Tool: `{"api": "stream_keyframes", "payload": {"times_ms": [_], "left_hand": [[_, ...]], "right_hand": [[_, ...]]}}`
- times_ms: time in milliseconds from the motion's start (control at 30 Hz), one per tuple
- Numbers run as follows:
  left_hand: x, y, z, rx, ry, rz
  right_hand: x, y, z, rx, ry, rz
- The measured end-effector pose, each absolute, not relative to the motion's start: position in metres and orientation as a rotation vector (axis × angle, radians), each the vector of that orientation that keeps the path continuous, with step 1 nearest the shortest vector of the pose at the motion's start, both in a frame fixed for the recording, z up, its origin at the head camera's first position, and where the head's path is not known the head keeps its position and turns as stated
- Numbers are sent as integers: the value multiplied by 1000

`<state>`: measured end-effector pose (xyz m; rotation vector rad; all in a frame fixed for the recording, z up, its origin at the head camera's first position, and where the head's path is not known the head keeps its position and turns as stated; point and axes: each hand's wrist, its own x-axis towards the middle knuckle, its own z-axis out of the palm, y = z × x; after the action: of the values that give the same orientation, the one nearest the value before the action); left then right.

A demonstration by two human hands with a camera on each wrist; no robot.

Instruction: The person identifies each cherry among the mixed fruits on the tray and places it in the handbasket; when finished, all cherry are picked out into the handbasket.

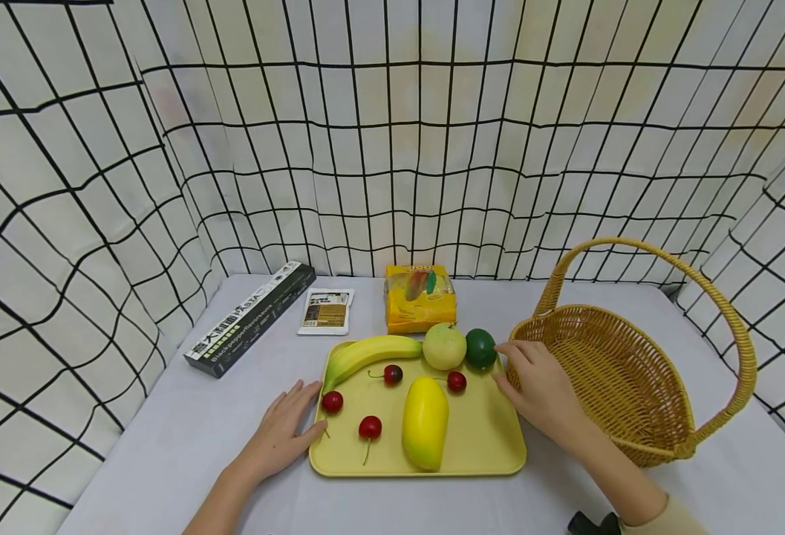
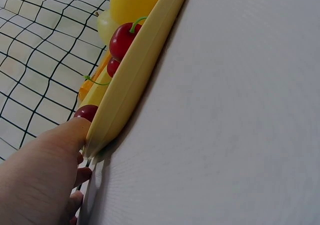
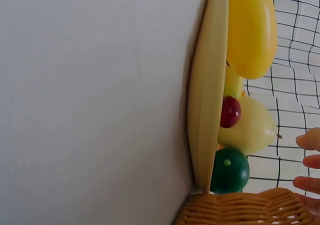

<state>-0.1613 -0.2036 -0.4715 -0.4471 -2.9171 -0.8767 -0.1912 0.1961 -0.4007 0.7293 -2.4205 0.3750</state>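
Note:
On the white tablecloth lies a yellow tray (image 1: 472,453) bearing a banana (image 1: 372,349), a yellow mango (image 1: 425,423), a pale round pear (image 1: 444,346), a dark green lime-like fruit (image 1: 480,348) and several cherries (image 1: 370,428). My left hand (image 1: 285,427) rests at the tray's left edge, thumb and fingertips right at the rim beside a cherry (image 2: 86,112). At the far right corner, my right hand (image 1: 542,383) reaches over the rim with fingers spread, fingertips close to the green fruit (image 3: 230,170). Nothing shows in its grasp.
A wicker basket (image 1: 639,364) with a tall arched handle stands right of the tray, close by my right hand. Behind the tray are a yellow packet (image 1: 422,316), a small white sachet (image 1: 326,312) and a long black pasta box (image 1: 252,319). Black-gridded white fabric encloses the table.

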Motion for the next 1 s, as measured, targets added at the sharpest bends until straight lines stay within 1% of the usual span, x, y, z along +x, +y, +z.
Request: {"api": "stream_keyframes", "payload": {"times_ms": [433, 1000], "left_hand": [[-160, -203, -470, -445, -2923, -875], [-160, -203, -469, -432, -2943, -880]], "right_hand": [[-193, 174, -413, 871, -2450, 352], [-198, 158, -430, 932, -2553, 380]]}}
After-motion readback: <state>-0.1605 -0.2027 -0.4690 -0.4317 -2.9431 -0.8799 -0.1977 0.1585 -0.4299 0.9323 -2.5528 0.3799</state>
